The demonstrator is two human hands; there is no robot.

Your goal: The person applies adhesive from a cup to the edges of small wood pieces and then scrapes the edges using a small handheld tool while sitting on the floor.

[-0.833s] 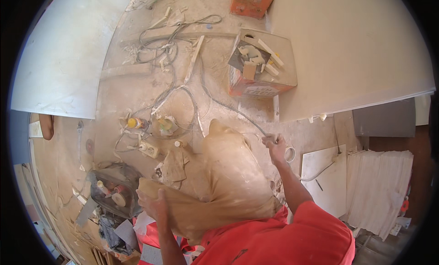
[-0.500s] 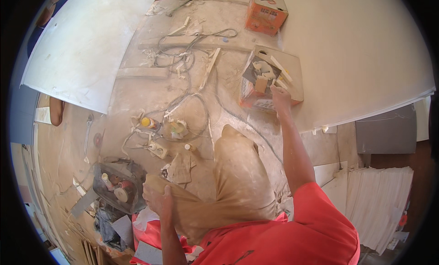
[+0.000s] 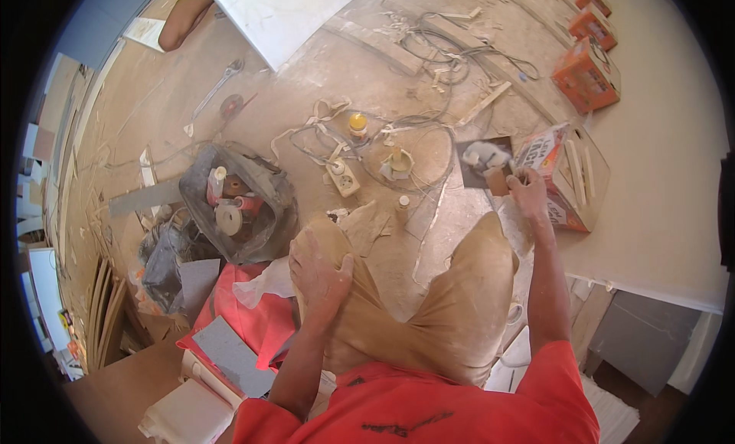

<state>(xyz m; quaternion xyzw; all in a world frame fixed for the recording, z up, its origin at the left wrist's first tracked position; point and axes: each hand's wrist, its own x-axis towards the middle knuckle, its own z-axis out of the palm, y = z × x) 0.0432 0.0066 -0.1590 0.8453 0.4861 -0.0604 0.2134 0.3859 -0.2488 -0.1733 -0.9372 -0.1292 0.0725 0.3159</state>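
Note:
My right hand (image 3: 528, 193) is closed at the edge of a thin dark square board (image 3: 468, 174), held beside an orange-and-white box. A blurred whitish lump (image 3: 484, 155) lies on the board. Next to my fingertips is a small brown flat piece (image 3: 497, 182); whether my fingers also pinch it is unclear. My left hand (image 3: 315, 274) holds nothing and rests on my left knee, fingers apart. Pale strips (image 3: 576, 168) lie on top of the orange-and-white box (image 3: 545, 164).
A dark bag-like container (image 3: 264, 218) with rolls and a tube stands left. A power strip (image 3: 342, 177), a yellow-capped jar (image 3: 357, 125), a small bottle (image 3: 403, 202) and looped cables (image 3: 452, 57) lie ahead. More orange boxes (image 3: 586, 75) stand far right, beside a large pale panel (image 3: 662, 161).
My right hand has moved the dark board with its lump leftward off the box top. The view has turned, so the surroundings appear shifted. My left hand stays on the knee.

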